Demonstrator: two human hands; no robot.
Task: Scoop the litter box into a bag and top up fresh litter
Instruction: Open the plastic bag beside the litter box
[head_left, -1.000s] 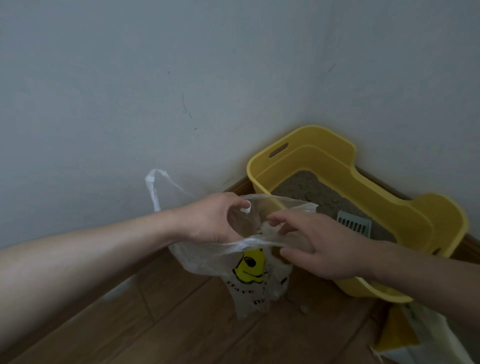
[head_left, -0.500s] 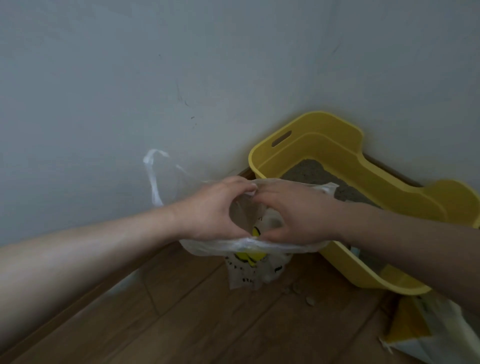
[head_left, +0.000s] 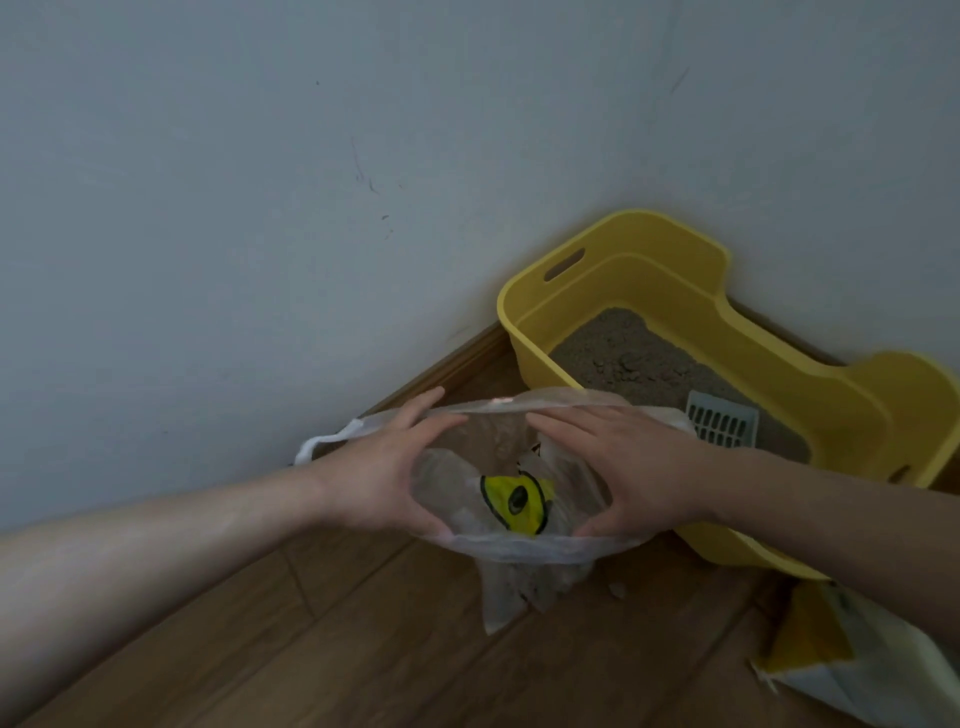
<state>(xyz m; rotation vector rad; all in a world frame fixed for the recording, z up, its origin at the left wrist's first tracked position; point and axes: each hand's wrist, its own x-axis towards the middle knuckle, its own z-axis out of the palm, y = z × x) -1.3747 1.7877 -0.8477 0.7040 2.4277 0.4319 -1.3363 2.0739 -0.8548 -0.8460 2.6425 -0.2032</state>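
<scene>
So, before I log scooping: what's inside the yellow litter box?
Grey-brown litter and a grey slotted scoop lying on it; the plastic bag and right hand hide the box's near end.

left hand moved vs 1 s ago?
Yes. The left hand has shifted left, away from the near corner of the yellow litter box, and its gap to the right hand is wider, stretching the plastic bag open.

We see the bag at centre frame as thin, translucent plastic film, crinkled and faintly glossy. At right, the litter box is smooth, matt yellow plastic, holding coarse, grainy litter and a grey plastic scoop. The floor looks like satin wood planks, the wall matt paint.
</scene>
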